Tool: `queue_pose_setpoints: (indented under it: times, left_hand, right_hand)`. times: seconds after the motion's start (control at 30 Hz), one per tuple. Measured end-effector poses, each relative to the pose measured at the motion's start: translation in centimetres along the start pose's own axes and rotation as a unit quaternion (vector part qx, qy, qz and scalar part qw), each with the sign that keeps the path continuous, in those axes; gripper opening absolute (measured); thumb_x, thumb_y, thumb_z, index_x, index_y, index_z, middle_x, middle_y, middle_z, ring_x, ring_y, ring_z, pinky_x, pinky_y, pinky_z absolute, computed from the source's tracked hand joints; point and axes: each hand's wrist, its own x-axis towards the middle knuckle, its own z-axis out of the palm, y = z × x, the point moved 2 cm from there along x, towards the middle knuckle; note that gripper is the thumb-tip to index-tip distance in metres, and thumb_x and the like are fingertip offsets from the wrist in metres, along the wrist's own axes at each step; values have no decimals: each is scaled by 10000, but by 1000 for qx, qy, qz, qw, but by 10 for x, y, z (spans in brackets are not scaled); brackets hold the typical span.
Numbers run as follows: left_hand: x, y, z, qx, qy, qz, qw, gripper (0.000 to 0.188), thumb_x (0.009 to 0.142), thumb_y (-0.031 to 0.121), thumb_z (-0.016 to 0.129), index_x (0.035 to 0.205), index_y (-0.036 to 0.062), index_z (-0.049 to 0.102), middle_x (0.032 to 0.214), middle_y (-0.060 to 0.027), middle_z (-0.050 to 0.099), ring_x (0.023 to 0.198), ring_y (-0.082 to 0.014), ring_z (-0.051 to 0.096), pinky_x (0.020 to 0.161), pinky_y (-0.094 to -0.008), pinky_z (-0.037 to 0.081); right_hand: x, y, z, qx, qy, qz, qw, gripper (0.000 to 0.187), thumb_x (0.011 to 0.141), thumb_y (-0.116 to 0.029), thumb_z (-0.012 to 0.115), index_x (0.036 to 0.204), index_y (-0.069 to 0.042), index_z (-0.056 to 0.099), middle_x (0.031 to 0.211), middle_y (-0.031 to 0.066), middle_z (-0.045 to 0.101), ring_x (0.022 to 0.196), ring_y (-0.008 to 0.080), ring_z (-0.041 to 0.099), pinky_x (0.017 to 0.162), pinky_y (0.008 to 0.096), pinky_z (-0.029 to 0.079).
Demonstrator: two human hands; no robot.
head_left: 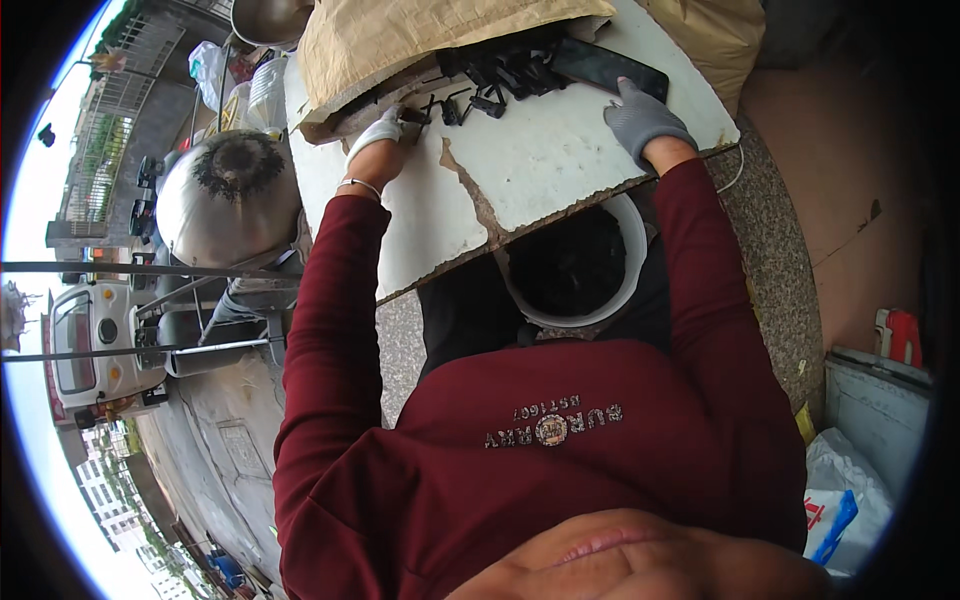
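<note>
At the left of the white tabletop (560, 180), my left hand (376, 138) in a white glove is closed at the mouth of a brown paper sack. Its fingertips pinch a small dark part (414, 116), whose exact shape is unclear. Several small black parts (487, 100) lie loose beside it, with a heap of them spilling from the sack. My right hand (648, 125), in a grey glove, reaches onto a black smartphone (615, 68) at the far right. One finger is stretched onto its screen; the other fingers are partly hidden.
The paper sack (430, 40) covers the table's far side. Below the front edge, a white bucket (634, 235) with black contents stands between my legs. A rounded metal vessel (225, 205) is at the left, with a white vehicle (90, 340) beyond. A grey box (875, 410) stands at the right.
</note>
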Motion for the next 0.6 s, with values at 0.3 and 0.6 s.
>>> queue_pose_setpoints:
  times: [0.3,0.6]
  left_hand:
    - [5,-51,7,125,47,-1,991,256,774,157,507,992,35,559,937,-199,582,896,-369,540,754,-390,432]
    - [21,-16,16,111,19,77,991,270,767,272,551,867,28,610,856,-205,592,814,-368,556,703,-409,443]
  right_hand:
    - [-27,-44,35,53,-10,-160,986,374,765,-222,521,1110,-78,502,879,160,597,818,343,567,727,392,447]
    - [-41,-36,38,123,-2,-301,946,282,855,-254,447,946,-25,584,923,151,591,871,318,549,797,361,433]
